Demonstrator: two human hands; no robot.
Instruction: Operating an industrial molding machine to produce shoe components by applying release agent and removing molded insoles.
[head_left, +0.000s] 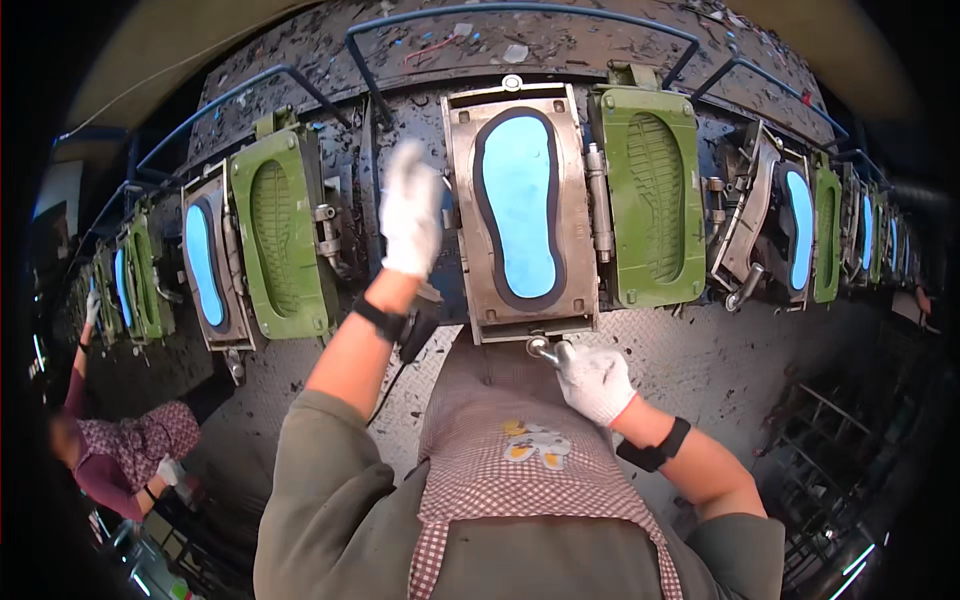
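Note:
A hinged shoe sole mould lies unfolded before me. Its metal half [581, 220] carries a bright blue insole-shaped piece [520, 205] with a dark rim around it. The green half [650, 195], with a sole tread pattern, stands to its right, joined by a hinge. My left hand [411, 215], in a white glove, is raised beside the metal half's left edge, fingers stretched out and holding nothing. At the front of the metal half, my gloved right hand [597, 382] is closed around a metal handle [542, 347].
More moulds run in a row on both sides, including a green half [280, 235] at left and a tilted mould [765, 215] at right. Blue rails [520, 8] border a debris-strewn surface behind. Another person [130, 450] works at far left. Below is metal tread-plate floor [680, 345].

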